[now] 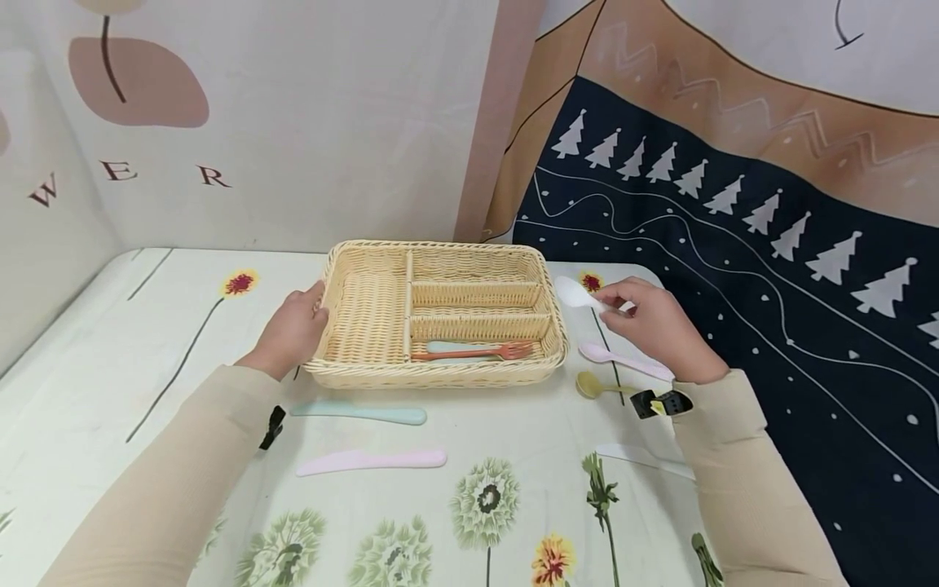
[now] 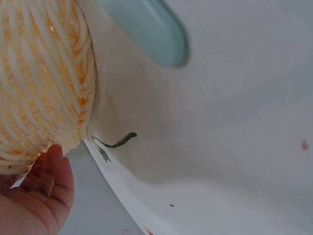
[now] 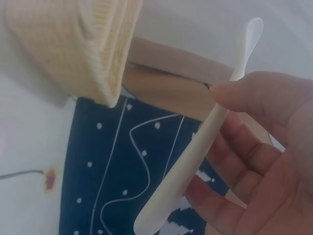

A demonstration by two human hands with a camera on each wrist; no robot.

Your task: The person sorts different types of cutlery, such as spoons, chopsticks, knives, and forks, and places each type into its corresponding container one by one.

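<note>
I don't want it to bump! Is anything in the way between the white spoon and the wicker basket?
Nothing loose is visible between the white spoon in the right hand and the wicker basket. Only the basket's own right rim might need clearing to get inside.

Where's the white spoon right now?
In the head view, the white spoon is in the right hand, beside the basket's right end.

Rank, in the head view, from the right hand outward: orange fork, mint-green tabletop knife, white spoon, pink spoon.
1. White spoon, in hand
2. Pink spoon, right of wicker basket
3. Orange fork, inside basket
4. Mint-green knife, leftmost
</note>
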